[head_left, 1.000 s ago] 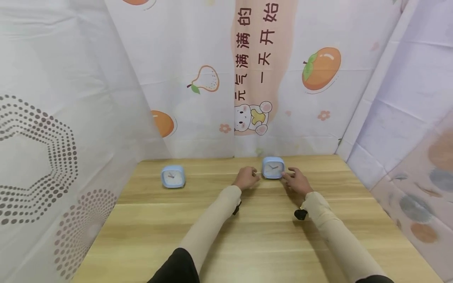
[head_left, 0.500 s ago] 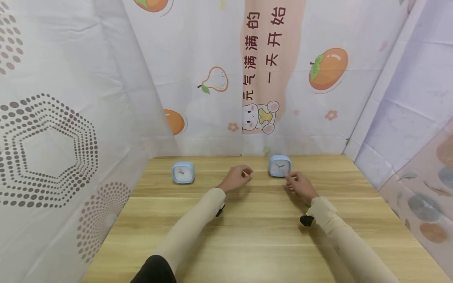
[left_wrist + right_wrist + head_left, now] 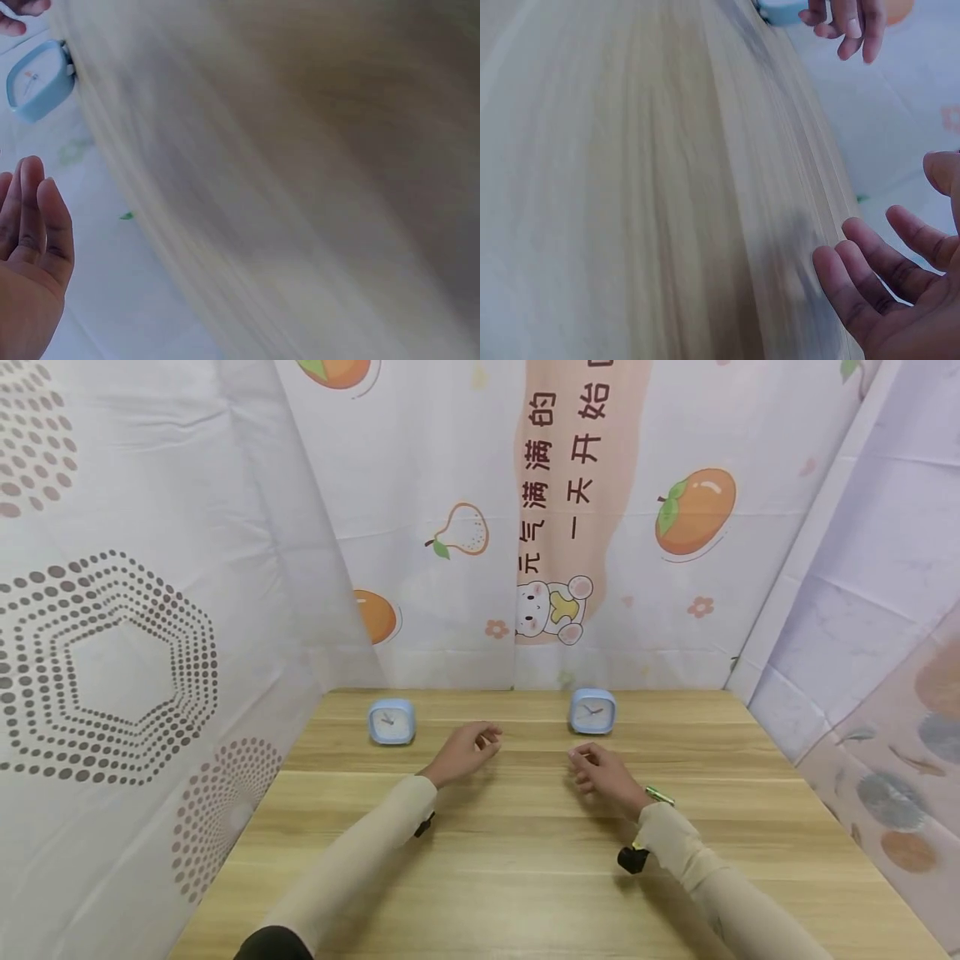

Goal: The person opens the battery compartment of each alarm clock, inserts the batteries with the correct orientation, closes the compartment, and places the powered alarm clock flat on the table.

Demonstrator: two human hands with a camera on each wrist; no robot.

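Note:
Two light blue square clocks with white dials stand near the back of the wooden table. The right clock (image 3: 592, 711) is upright, with my right hand (image 3: 604, 776) a little in front of it, apart from it and holding nothing. Between the clocks, nearer the left clock (image 3: 392, 722), my left hand (image 3: 463, 752) hovers with relaxed, slightly bent fingers and nothing in them. In the left wrist view the left palm (image 3: 30, 292) shows bare, and the right clock (image 3: 39, 81) appears beyond it. The right wrist view shows my right hand (image 3: 900, 285) with its fingers spread loosely.
The wooden table (image 3: 510, 860) reaches back to a printed white curtain (image 3: 420, 460). Curtains also hang along the left side (image 3: 247, 568) and the right side (image 3: 862, 610). Dark wrist devices sit under both cuffs, such as the right device (image 3: 633, 860).
Both hands have drawn away from the right clock: the left hand went left toward the other clock, the right hand back toward me. The head view shifted slightly; both clocks remain standing in place.

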